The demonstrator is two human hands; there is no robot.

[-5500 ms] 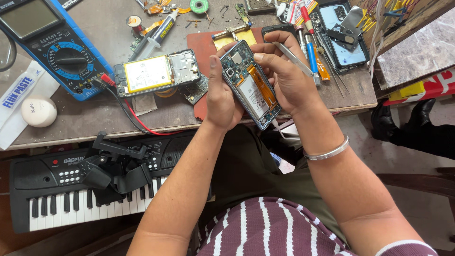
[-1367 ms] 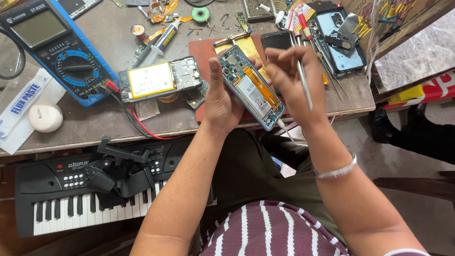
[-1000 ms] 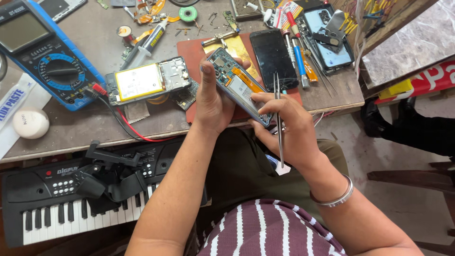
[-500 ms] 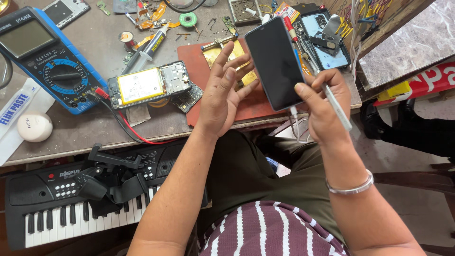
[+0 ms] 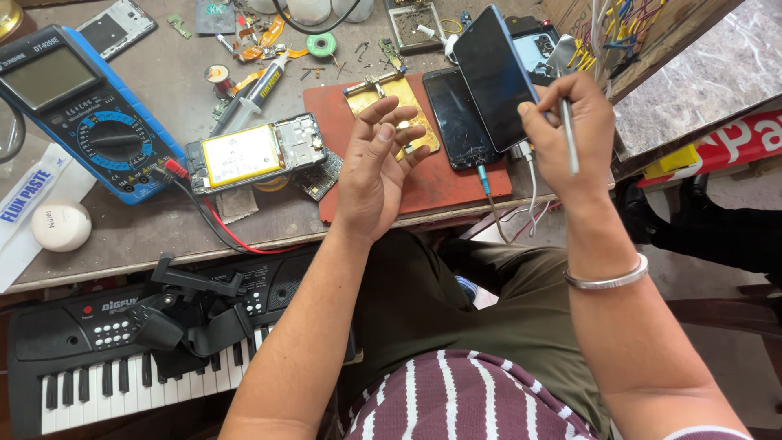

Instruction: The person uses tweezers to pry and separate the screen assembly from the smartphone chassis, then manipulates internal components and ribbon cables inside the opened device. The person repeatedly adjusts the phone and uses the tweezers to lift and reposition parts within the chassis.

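We're checking the phone (image 5: 494, 75) — right hand (image 5: 562, 134) pinches it with tweezers (image 5: 568, 138); left hand (image 5: 376, 167) spread (empty) — next, steadying it.

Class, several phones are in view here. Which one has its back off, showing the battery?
The opened phone lying flat on the grey bench beside the blue multimeter: its yellow battery and circuit board show. The phone in the right hand and the cracked one show only dark glass.

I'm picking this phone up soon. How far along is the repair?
Looks done: the dark phone shows its unlit screen side, no boards visible. In hand: the right hand holds it with tweezers; the left hand is open and empty. Left: another opened phone lies on the bench. Whether the held phone works cannot be told.
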